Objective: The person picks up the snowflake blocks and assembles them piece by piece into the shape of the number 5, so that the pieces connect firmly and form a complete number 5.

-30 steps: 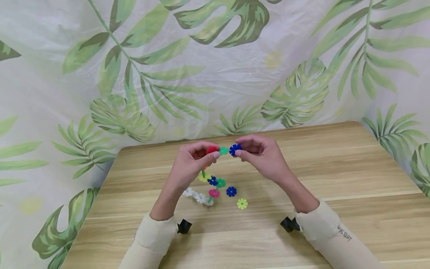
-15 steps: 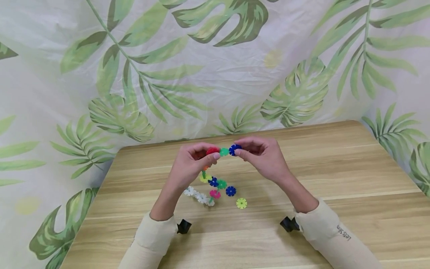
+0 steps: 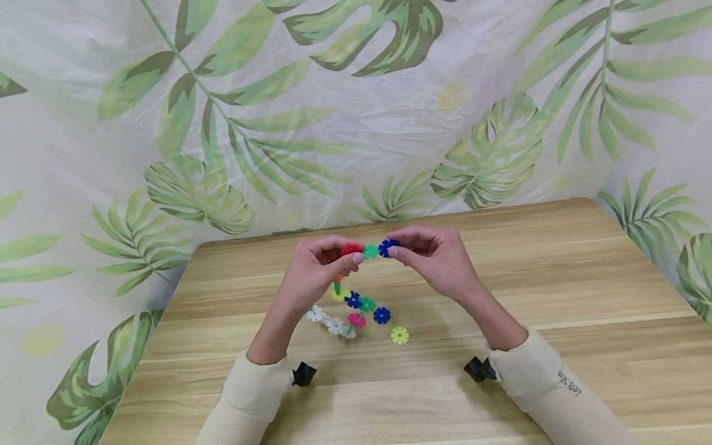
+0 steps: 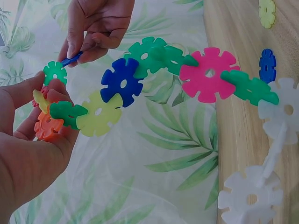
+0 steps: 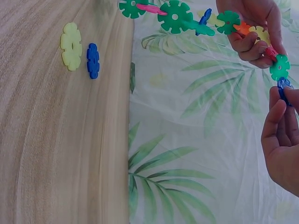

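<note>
My left hand (image 3: 314, 272) grips the end of a chain of notched snowflake discs, its fingers around a red disc (image 3: 351, 250). A green disc (image 3: 370, 251) sticks out from the red one toward my right hand (image 3: 439, 262). Between thumb and fingers my right hand pinches a blue disc (image 3: 387, 248), its edge right at the green disc's rim. Below my left hand the chain runs down through a yellow disc (image 4: 99, 113), a blue disc (image 4: 122, 82), green ones and a pink disc (image 4: 210, 74) to white discs (image 4: 251, 196) over the table.
On the wooden table (image 3: 556, 296) lie a loose blue disc (image 3: 381, 315) and a loose yellow disc (image 3: 399, 335), right of the chain. A leaf-patterned cloth (image 3: 334, 123) hangs behind the table's far edge. Black wrist camera mounts (image 3: 304, 374) stick out from both sleeves.
Both hands stay nearly in place. The blue disc in my right hand has tilted slightly against the green disc, and the hanging chain has shifted a little to the right.
</note>
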{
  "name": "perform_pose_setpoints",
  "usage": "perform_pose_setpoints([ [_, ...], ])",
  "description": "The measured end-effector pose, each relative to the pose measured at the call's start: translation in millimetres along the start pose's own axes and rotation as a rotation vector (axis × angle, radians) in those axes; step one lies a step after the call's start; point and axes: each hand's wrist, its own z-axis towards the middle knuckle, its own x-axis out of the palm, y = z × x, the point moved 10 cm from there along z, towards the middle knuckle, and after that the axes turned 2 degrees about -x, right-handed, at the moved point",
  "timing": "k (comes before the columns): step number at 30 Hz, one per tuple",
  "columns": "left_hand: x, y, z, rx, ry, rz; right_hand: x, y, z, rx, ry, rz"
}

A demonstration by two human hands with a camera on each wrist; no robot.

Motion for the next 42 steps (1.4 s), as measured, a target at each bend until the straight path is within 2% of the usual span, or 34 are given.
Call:
perform_pose_setpoints([
  [8, 0.1, 2.3, -0.1, -0.013, 0.005, 0.005, -0.2, 0.7, 0.5, 0.001, 0.0, 0.002],
  [16, 2.5, 1.6, 1.2, -0.007, 0.018, -0.011, 3.0, 3.4, 0.2, -0.032, 0.016, 0.033],
  [28, 4.5, 2.4, 2.7, 0.015, -0.005, -0.049, 6.0, 7.8, 0.0, -0.051, 0.0, 0.045],
  [37, 10.0, -2.1, 0.3, 0.027, 0.045, -0.043, 3.6, 8.2, -0.7, -0.04, -0.023, 0.038],
  [42, 9.8, -1.8, 0.0, 0.018, 0.049, -0.048, 5.1, 10.0, -1.2, -0.046, -0.004, 0.068],
])
